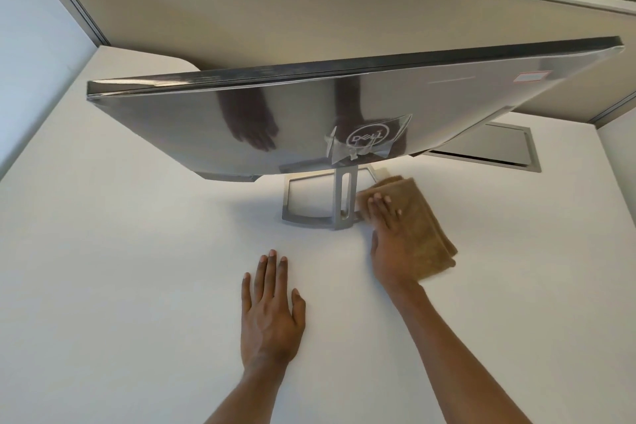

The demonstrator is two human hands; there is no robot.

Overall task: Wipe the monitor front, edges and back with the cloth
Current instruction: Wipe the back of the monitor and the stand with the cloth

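Note:
The monitor [309, 113] stands on a white desk with its glossy grey back toward me, logo near the middle, on a silver stand [320, 203]. Its screen side faces the partition and is hidden. A folded brown cloth [426, 227] lies on the desk just right of the stand. My right hand [389, 237] rests flat on the cloth's left part, fingers straight, fingertips close to the stand's post. My left hand [272, 306] lies flat on the bare desk in front of the stand, fingers spread, holding nothing. Both hands are mirrored in the monitor's back.
A beige partition wall [275, 21] rises close behind the monitor. A grey recessed cable hatch [499, 151] sits in the desk at the back right. A white panel [34, 45] stands at the left. The white desk [120, 286] stretches wide to the left of my hands.

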